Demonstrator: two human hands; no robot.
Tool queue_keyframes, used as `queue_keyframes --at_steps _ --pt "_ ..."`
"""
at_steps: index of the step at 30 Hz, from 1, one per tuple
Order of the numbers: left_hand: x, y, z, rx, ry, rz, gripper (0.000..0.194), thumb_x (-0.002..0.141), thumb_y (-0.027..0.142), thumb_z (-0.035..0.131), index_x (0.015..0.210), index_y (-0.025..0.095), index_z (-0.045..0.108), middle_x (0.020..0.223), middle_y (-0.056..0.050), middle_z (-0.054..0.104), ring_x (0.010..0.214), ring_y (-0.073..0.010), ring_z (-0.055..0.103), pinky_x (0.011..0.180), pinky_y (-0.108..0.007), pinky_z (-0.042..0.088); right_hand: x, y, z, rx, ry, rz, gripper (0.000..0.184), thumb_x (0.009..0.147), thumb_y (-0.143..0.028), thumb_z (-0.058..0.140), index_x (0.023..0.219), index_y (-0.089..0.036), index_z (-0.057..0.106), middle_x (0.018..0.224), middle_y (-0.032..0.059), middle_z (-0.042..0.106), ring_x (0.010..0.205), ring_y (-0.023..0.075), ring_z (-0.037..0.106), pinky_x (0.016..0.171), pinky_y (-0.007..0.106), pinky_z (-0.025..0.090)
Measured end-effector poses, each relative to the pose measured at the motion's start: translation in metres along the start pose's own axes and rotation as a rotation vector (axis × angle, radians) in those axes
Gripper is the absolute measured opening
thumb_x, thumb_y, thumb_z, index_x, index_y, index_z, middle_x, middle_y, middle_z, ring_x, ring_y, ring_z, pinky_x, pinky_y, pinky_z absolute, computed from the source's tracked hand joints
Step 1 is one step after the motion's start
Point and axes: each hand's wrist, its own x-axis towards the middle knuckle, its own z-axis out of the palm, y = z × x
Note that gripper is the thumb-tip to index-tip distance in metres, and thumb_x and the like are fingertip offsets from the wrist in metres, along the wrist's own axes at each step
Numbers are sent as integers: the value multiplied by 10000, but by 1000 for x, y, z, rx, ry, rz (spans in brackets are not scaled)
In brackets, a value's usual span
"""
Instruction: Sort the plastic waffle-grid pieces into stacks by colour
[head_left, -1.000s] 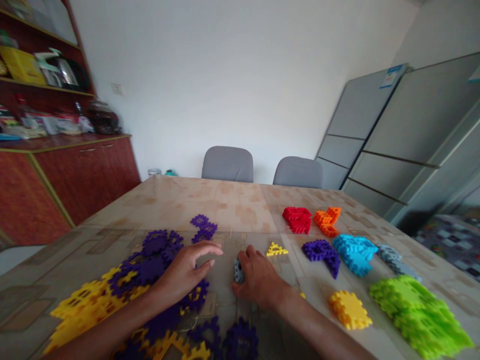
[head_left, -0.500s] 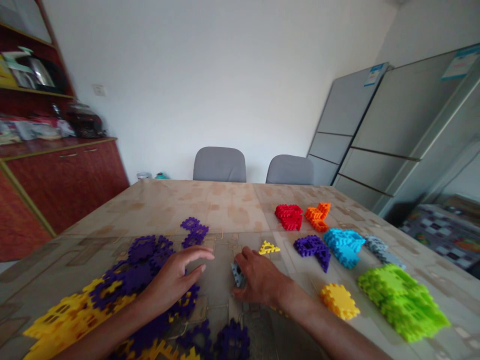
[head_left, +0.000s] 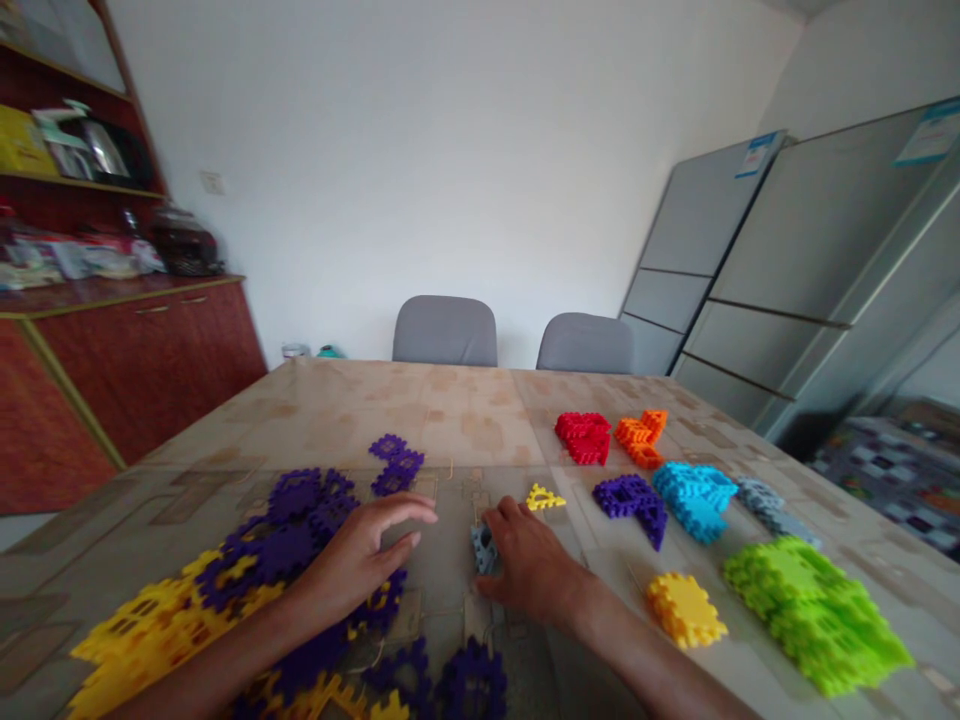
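Head view: the grey piece (head_left: 484, 548) sits low over or on the table (head_left: 442, 425), gripped between thumb and curled fingers of my right hand (head_left: 531, 560). Little has changed in half a second: my right hand still has it, so I judge it's not yet let go. My left hand (head_left: 369, 548) is still spread, thumb apart, holding nothing I can see. Just beyond my right fingers lies the yellow triangle (head_left: 553, 500); right of that hand stand the purple stack (head_left: 622, 497) and yellow stack (head_left: 686, 610). Purple pieces (head_left: 289, 545) crowd beneath my left hand and forearm, partly hidden.
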Motion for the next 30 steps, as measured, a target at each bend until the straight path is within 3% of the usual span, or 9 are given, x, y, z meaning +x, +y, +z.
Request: queue_keyframes --at_steps 3,15,19,22,27,30 --pt "0 0 0 1 -4 -4 267 842 258 530 1009 258 738 1166 -53 740 1109 -244 673 1018 -386 484 5 2 0 -10 7 -10 517 739 -333 723 1181 -86 620 1223 182 586 1125 315 581 956 395 471" --pt "-1 -3 2 5 -22 -17 265 846 268 530 1013 261 737 1179 -53 734 1124 -246 664 1029 -401 474 8 5 -12 -42 -21 -60 505 674 -326 749 1111 -104 627 1135 158 620 990 295 636 858 373 512" --pt "-1 -2 1 -3 -35 -19 260 862 296 537 1025 266 737 1194 -55 728 1132 -248 661 1031 -394 471 -1 5 -21 -19 -39 -66 684 647 -380 829 1236 -128 588 1233 151 594 1068 308 619 903 389 501" --pt "-1 -2 1 -12 -39 -18 260 862 302 540 1027 268 738 1187 -54 730 1127 -246 663 1037 -389 465 -6 -1 -20 41 15 32 742 690 -423 815 1329 -169 536 1297 156 565 1130 310 605 943 403 481" --pt "-1 -1 1 -17 -43 -11 271 847 283 542 1031 262 740 1187 -58 730 1124 -245 665 1030 -387 470 -9 -13 -4 31 4 265 836 759 -430 750 1463 -131 414 1491 260 404 1297 365 508 1037 442 412" --pt "-1 0 0 -15 -40 -1 275 845 273 535 1028 261 740 1192 -59 729 1123 -240 665 1025 -379 471 -7 -16 1 -1 5 299 830 755 -432 752 1461 -144 423 1418 244 515 1255 359 551 1001 443 440"
